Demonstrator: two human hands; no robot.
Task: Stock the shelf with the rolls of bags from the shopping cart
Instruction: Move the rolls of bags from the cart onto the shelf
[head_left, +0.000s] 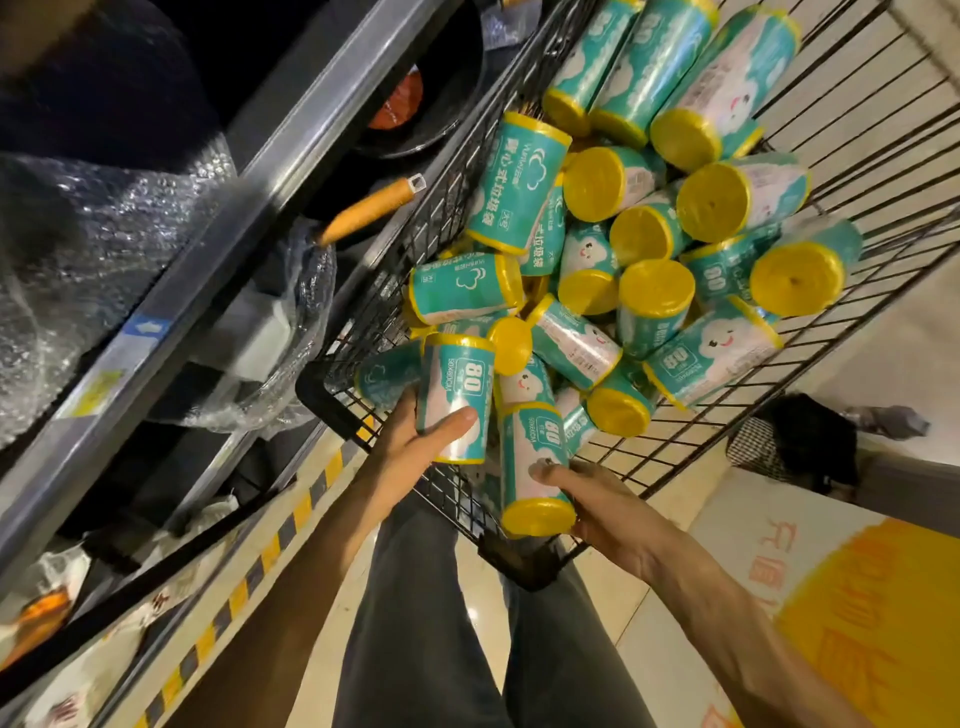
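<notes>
A black wire shopping cart holds several rolls of bags, each yellow with a teal and white label. My left hand grips one upright roll at the cart's near corner, thumb across its label. Beside it, my right hand is wrapped around a second roll, whose yellow end faces me. Both rolls sit just above the cart's near rim. The metal shelf runs along the left of the cart.
The shelf on the left carries frying pans wrapped in bubble wrap; one wooden pan handle sticks out toward the cart. A yellow-and-black striped strip runs along the shelf base. My legs stand below the cart. A yellow floor sticker lies right.
</notes>
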